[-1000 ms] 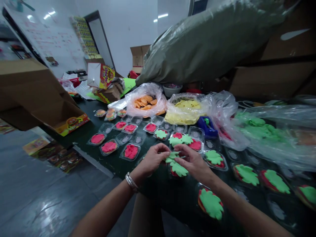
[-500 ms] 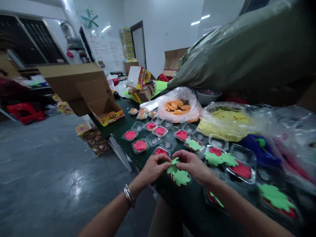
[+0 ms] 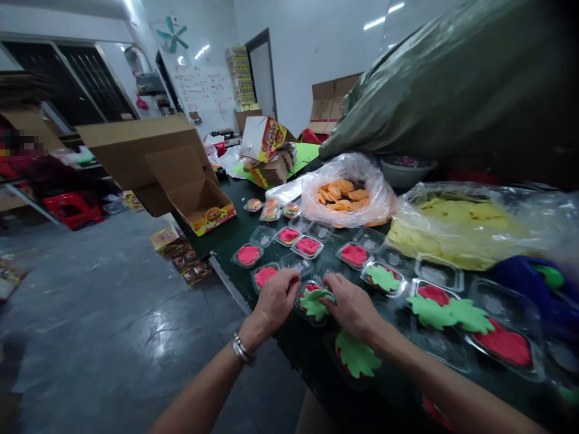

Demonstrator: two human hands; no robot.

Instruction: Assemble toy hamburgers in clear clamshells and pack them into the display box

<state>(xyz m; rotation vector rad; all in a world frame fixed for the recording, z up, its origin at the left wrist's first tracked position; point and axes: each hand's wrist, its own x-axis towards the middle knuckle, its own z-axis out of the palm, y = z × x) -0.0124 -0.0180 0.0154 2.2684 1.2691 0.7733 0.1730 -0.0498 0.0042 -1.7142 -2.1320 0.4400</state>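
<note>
My left hand [image 3: 277, 298] and my right hand [image 3: 348, 305] meet over a clear plastic tray [image 3: 304, 308] holding a red piece, and both press a green leaf-shaped piece [image 3: 313, 302] onto it with closed fingertips. Just nearer me lies another tray with a green leaf piece [image 3: 357, 355] on red. To the left stand several clear trays with red pieces [image 3: 248, 255] only. A pair of loose green leaf pieces [image 3: 447, 312] lies on trays to the right.
On the dark green table [image 3: 226, 232] sit a bag of orange pieces [image 3: 346, 193], a bag of yellow pieces [image 3: 456, 223], a blue tape dispenser [image 3: 534, 286], an open cardboard box [image 3: 181, 175] and finished burger toys [image 3: 270, 211]. A big grey-green sack [image 3: 452, 78] looms behind.
My view has swung left and nearer. Both hands have carried the green leaf piece from the tray in front of me to the tray to its left and set it on the red piece.
</note>
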